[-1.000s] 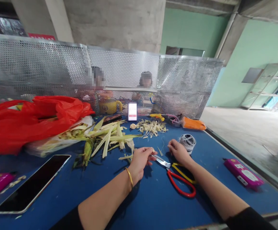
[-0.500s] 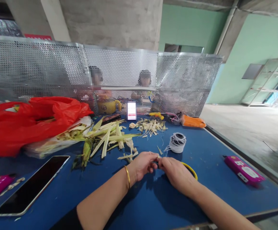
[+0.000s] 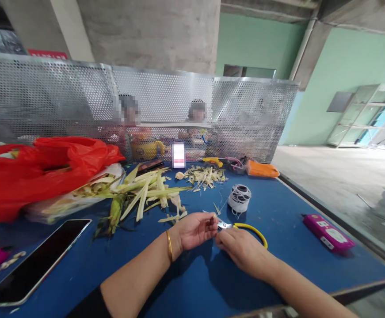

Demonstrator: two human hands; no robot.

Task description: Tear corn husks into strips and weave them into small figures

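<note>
My left hand [image 3: 197,230], with a gold bangle at the wrist, is turned palm up with its fingers curled. A small pale piece shows at the tips of its thumb and forefinger; its kind is too small to tell. My right hand [image 3: 245,251] is closed just right of the left, its fingertips pressed together; whatever they hold is hidden. Behind the right hand are yellow-handled scissors [image 3: 252,229], their metal blades pointing toward the left fingertips. Beyond them stands a spool of white string [image 3: 239,199]. Pale green corn husks [image 3: 152,194] lie in a heap at the left.
A large phone [image 3: 40,260] lies at the left, below a red plastic bag [image 3: 53,163]. A magenta packet [image 3: 329,232] lies at the right, an orange bundle [image 3: 262,169] at the back. Shredded husk [image 3: 207,176] sits before the perforated metal screen [image 3: 165,95]; two people are behind it.
My hands have drawn slightly apart, the right one moving down and toward me. The scissor blades now show between them. The whole view has shifted a little.
</note>
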